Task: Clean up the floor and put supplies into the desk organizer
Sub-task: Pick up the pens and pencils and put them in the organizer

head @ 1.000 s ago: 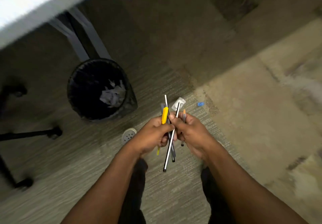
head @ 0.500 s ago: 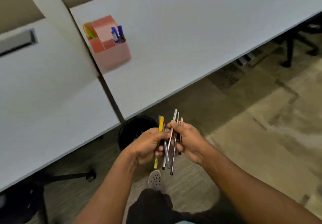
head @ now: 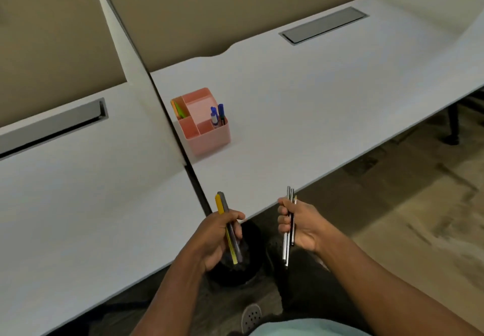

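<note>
A pink desk organizer (head: 209,139) stands on the white desk (head: 314,100) near the divider, with blue pens (head: 218,114) in one compartment and a green-orange item (head: 178,109) in another. My left hand (head: 217,236) is shut on a yellow pen and a grey pen (head: 225,212), held upright at the desk's front edge. To its right, my right hand (head: 298,223) is shut on a bundle of thin silver and black pens (head: 289,199). Both hands are apart, below and in front of the organizer.
A black waste bin (head: 248,270) sits on the floor under the desk edge, partly behind my left hand. A grey shoe (head: 251,316) shows at the bottom. Cable trays (head: 323,25) are set into the desks. A desk leg (head: 453,126) stands at the far right.
The view has risen from the floor to the desk. My hands, joined on one bundle of pens before, have parted, each keeping some pens.
</note>
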Motion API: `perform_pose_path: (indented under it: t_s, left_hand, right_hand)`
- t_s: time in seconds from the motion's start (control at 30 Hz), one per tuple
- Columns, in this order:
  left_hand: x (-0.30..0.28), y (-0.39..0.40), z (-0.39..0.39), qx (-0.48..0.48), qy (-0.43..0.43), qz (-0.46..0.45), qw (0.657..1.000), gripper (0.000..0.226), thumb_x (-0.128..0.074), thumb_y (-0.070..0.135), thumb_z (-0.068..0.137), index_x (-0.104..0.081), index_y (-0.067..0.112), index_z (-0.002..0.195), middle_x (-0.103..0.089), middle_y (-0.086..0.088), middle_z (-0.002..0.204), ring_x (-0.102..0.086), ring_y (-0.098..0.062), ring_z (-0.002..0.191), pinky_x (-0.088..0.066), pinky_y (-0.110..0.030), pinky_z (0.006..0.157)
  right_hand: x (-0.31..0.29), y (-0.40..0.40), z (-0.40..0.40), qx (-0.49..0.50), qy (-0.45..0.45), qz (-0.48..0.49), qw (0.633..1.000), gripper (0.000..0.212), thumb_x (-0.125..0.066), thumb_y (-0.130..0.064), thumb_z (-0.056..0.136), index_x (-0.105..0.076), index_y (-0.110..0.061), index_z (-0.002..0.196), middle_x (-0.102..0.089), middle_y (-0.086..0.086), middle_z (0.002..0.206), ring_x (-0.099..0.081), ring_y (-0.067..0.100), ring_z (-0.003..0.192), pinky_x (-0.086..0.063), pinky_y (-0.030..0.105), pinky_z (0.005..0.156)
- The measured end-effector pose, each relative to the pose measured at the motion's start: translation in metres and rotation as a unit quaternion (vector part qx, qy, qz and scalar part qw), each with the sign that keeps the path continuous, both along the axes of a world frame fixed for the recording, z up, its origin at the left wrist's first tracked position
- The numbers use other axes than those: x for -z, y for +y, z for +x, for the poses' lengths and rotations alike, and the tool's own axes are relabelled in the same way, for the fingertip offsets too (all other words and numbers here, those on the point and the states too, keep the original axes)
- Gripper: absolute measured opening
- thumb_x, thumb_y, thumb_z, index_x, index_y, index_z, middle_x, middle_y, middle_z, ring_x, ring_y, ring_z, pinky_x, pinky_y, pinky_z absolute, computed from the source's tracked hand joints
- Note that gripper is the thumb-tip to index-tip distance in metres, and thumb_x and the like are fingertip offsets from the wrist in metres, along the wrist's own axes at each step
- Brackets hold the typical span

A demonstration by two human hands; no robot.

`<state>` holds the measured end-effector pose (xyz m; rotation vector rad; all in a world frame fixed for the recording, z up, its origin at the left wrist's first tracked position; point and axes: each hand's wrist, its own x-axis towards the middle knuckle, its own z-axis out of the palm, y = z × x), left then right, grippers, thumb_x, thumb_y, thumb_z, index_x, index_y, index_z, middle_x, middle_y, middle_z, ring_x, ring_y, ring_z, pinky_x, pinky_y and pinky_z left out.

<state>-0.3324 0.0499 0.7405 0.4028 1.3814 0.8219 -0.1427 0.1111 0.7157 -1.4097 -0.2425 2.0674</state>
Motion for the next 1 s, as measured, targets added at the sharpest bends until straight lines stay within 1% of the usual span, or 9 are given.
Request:
perform_pose_path:
  t_s: [0.1,0.2,0.27,0.47,0.6,0.7,0.77,0.87,1.0]
  left_hand:
    - [-0.003,0.024,0.001,-0.050,-0.043,-0.027,0.997,0.014,-0.042,0.007,0.097,-0.055,0.004,0.101,-0.049,-0.008,0.056,-0.052,-0.022,0.056,-0.050,-0.037,0.063]
    - [-0.010,0.057,0.003,-0.102,-0.038,-0.044,0.993,0.009,-0.043,0.007,0.095,-0.050,0.008,0.101,-0.042,-0.002,0.054,-0.036,-0.013,0.045,-0.033,-0.024,0.044]
    - [-0.015,0.084,0.002,-0.151,-0.034,-0.052,0.987,0.006,-0.048,0.014,0.091,-0.050,0.011,0.096,-0.037,0.000,0.053,-0.028,-0.011,0.043,-0.023,-0.021,0.041]
    - [-0.032,0.172,-0.004,-0.299,0.028,0.005,0.954,0.010,-0.043,0.013,0.092,-0.052,0.010,0.088,-0.039,-0.002,0.055,-0.031,-0.012,0.045,-0.027,-0.024,0.043]
    - [-0.041,0.214,-0.022,-0.323,0.143,0.067,0.933,0.019,-0.039,0.011,0.101,-0.054,0.009,0.091,-0.055,-0.007,0.071,-0.051,-0.019,0.063,-0.048,-0.031,0.065]
    - [-0.042,0.226,-0.039,-0.288,0.254,0.078,0.920,0.025,-0.035,0.022,0.105,-0.056,0.011,0.112,-0.070,-0.002,0.101,-0.064,-0.018,0.094,-0.050,-0.030,0.082]
    - [-0.045,0.232,-0.053,-0.282,0.300,0.089,0.907,0.020,-0.033,0.027,0.105,-0.053,0.023,0.103,-0.067,0.001,0.116,-0.060,-0.018,0.109,-0.045,-0.032,0.091]
    - [-0.051,0.240,-0.069,-0.290,0.323,0.112,0.894,0.019,-0.033,0.028,0.105,-0.045,0.032,0.089,-0.063,-0.002,0.123,-0.060,-0.023,0.109,-0.045,-0.036,0.092]
    - [-0.047,0.246,-0.083,-0.321,0.317,0.128,0.883,0.016,-0.036,0.024,0.104,-0.042,0.025,0.089,-0.067,0.003,0.109,-0.064,-0.027,0.104,-0.051,-0.039,0.094]
  right_hand:
    - [0.006,0.039,-0.012,-0.045,-0.014,0.008,0.999,0.013,-0.038,-0.018,0.103,-0.048,-0.009,0.101,-0.035,-0.001,0.058,-0.024,0.008,0.044,-0.020,0.019,0.037]
    - [0.003,0.087,-0.032,-0.082,-0.023,0.017,0.996,0.025,-0.046,-0.033,0.101,-0.048,-0.013,0.087,-0.028,-0.004,0.054,-0.020,0.007,0.041,-0.016,0.018,0.036]
    - [-0.007,0.120,-0.045,-0.095,-0.025,0.026,0.995,0.035,-0.055,-0.036,0.096,-0.042,-0.018,0.070,-0.022,-0.004,0.055,-0.016,0.008,0.042,-0.013,0.020,0.039]
    - [-0.037,0.218,-0.077,-0.066,-0.055,0.053,0.995,0.041,-0.062,-0.019,0.085,-0.031,-0.021,0.059,-0.024,-0.002,0.047,-0.017,0.012,0.040,-0.016,0.024,0.042]
    - [-0.053,0.260,-0.101,-0.061,-0.046,0.070,0.995,0.039,-0.060,-0.022,0.090,-0.036,-0.017,0.059,-0.028,-0.001,0.044,-0.023,0.013,0.039,-0.023,0.026,0.043]
    - [-0.062,0.276,-0.129,-0.086,-0.059,0.116,0.988,0.048,-0.055,-0.033,0.095,-0.042,-0.013,0.053,-0.036,0.002,0.043,-0.035,0.016,0.041,-0.036,0.029,0.048]
    - [-0.068,0.283,-0.149,-0.101,-0.063,0.157,0.980,0.050,-0.050,-0.035,0.097,-0.047,-0.010,0.054,-0.045,0.003,0.044,-0.046,0.016,0.044,-0.045,0.029,0.053]
    - [-0.074,0.295,-0.177,-0.130,-0.084,0.231,0.961,0.053,-0.044,-0.033,0.099,-0.049,-0.009,0.052,-0.055,0.005,0.054,-0.051,0.015,0.053,-0.046,0.028,0.060]
    - [-0.071,0.311,-0.201,-0.184,-0.125,0.329,0.918,0.050,-0.040,-0.030,0.101,-0.049,-0.007,0.057,-0.051,0.005,0.054,-0.048,0.014,0.053,-0.042,0.028,0.058]
